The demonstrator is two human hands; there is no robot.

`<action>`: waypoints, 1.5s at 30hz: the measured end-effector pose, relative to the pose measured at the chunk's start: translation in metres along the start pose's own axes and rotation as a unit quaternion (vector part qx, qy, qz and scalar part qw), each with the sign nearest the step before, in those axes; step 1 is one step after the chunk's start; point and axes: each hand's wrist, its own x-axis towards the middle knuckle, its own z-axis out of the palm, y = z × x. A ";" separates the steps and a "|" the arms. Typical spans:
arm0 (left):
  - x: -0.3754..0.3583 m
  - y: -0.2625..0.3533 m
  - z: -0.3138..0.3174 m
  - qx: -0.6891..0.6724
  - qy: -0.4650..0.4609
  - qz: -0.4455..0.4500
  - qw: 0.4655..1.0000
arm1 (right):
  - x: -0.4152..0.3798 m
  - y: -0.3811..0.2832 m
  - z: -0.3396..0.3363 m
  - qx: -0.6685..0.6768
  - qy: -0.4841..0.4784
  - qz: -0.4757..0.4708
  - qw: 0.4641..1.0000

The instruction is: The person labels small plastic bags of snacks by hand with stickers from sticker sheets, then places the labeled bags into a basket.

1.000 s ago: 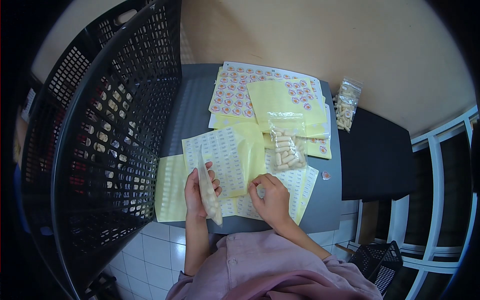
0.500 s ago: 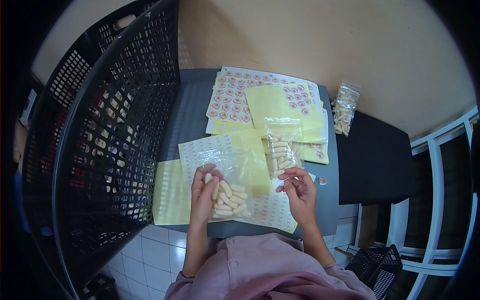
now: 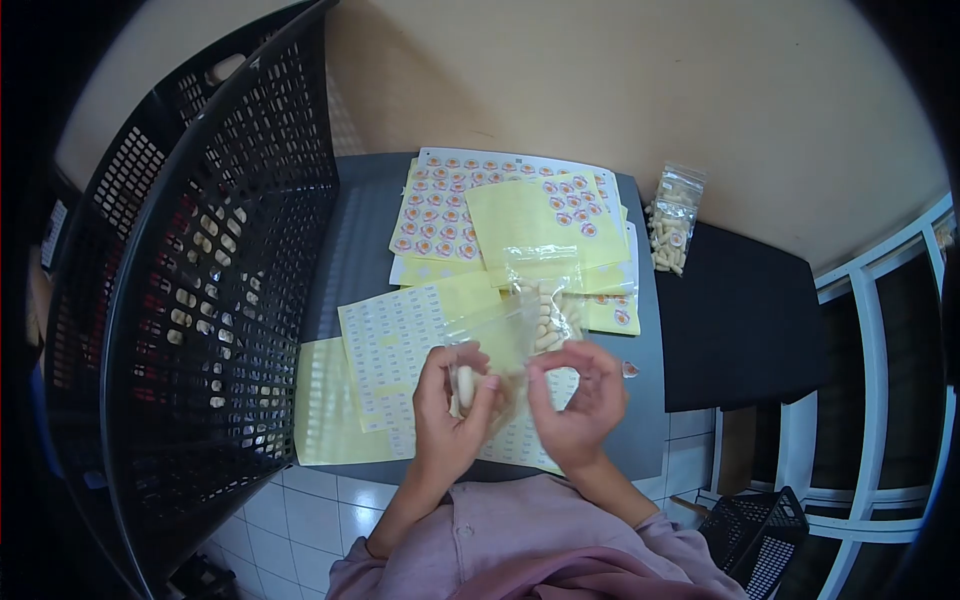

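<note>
My left hand (image 3: pixel 455 412) grips a clear plastic bag (image 3: pixel 503 345) of cream-coloured capsules, its thumb pressed over the front. Much of the contents is hidden by my hands; one large capsule shows beside the thumb. At the bag's right edge, my right hand (image 3: pixel 582 405) is closed in a pinch, thumb and forefinger together, slightly blurred. Just behind lies another zip bag of capsules (image 3: pixel 548 318) on the sticker sheets. Beneath my hands are a sheet of small printed labels (image 3: pixel 395 335) and yellow backing paper (image 3: pixel 335 420). A loose round sticker (image 3: pixel 629 369) lies right of my right hand.
Sheets of round orange-and-pink stickers (image 3: pixel 432 215) cover the back of the grey table (image 3: pixel 350 240). A tall black perforated basket (image 3: pixel 225 250) stands at the left, with pale items inside. More bagged capsules (image 3: pixel 675 225) rest by the wall near a black surface (image 3: pixel 740 320).
The bag in my left hand has risen and tilted, moving right. My right hand has come left to its edge, fingers now pinched. The view has shifted slightly.
</note>
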 end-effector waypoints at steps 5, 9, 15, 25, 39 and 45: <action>0.001 -0.004 0.018 0.003 0.078 0.164 0.983 | 0.014 -0.028 0.011 -0.162 0.000 -0.292 0.943; 0.002 -0.008 0.021 0.063 0.107 0.229 0.966 | 0.014 -0.029 0.014 -0.185 0.008 -0.320 0.929; 0.006 -0.009 0.020 0.108 0.125 0.266 0.950 | 0.019 -0.027 0.020 -0.180 0.011 -0.315 0.932; 0.011 -0.006 0.021 0.156 0.126 0.245 0.949 | 0.029 -0.024 0.024 -0.134 -0.047 -0.198 0.970; 0.006 -0.011 0.026 -0.034 0.099 0.156 0.982 | 0.019 -0.010 0.014 -0.057 -0.065 -0.092 0.992; 0.005 -0.012 0.025 -0.004 0.109 0.133 0.985 | 0.022 -0.014 0.011 -0.141 -0.088 -0.130 0.977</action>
